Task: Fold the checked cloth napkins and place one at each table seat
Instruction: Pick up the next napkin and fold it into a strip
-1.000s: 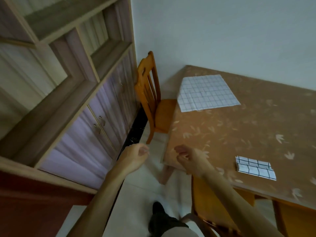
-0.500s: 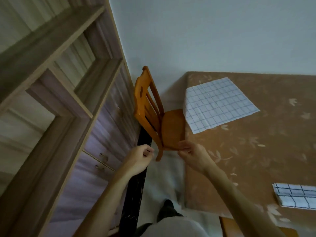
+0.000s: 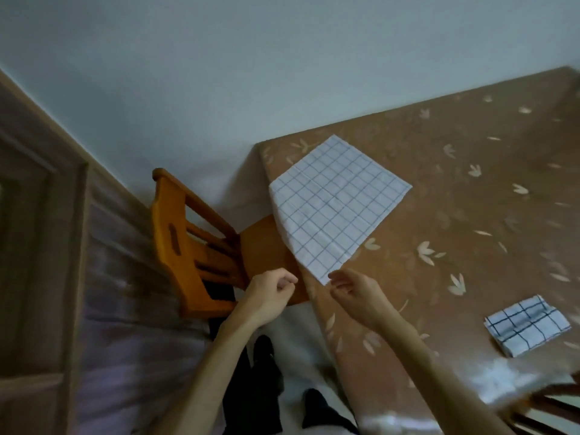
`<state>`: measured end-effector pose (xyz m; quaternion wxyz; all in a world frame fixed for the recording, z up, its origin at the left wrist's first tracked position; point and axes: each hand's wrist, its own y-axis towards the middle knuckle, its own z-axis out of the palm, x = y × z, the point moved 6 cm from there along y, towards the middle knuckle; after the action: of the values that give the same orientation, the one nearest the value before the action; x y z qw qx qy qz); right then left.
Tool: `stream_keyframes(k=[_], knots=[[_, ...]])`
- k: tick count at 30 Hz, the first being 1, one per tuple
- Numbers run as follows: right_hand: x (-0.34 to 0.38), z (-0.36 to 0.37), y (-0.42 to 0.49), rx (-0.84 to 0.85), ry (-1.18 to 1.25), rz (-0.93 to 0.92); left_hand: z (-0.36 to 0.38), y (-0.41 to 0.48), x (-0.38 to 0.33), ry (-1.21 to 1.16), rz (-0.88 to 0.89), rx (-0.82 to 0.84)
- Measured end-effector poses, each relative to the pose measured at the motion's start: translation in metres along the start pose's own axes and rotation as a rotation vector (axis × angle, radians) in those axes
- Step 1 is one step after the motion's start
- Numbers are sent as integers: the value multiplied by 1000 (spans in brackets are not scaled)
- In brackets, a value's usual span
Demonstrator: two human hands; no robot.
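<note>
Head view: at the left a wood-grain cabinet point(image 3: 47, 246) with panelled doors, then an orange wooden chair point(image 3: 194, 246) with a slatted back, its seat against the bench edge. The left hand point(image 3: 270, 296) hangs over the seat corner, fingers curled in on nothing. The right hand point(image 3: 354, 293) is at the near corner of the flat napkin point(image 3: 335, 205), fingers bent; I cannot tell whether it pinches that corner. This napkin is thin, creased white cloth with a fine dark grid, spread open by the chair, one edge drooping over the side. The bench point(image 3: 455, 246) has a glossy brown cover with pale leaf prints. At the far right lies the folded napkin point(image 3: 527, 328), a thick small rectangle. One looks done; this one needs folding and placing.
</note>
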<state>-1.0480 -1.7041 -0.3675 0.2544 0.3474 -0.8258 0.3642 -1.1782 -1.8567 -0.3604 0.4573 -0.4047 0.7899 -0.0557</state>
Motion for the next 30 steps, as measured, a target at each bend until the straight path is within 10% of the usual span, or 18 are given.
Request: stream_keyframes(k=[30], knots=[[-138,-203,300,-454,-22,506,-6,466,-160,442,273,27]])
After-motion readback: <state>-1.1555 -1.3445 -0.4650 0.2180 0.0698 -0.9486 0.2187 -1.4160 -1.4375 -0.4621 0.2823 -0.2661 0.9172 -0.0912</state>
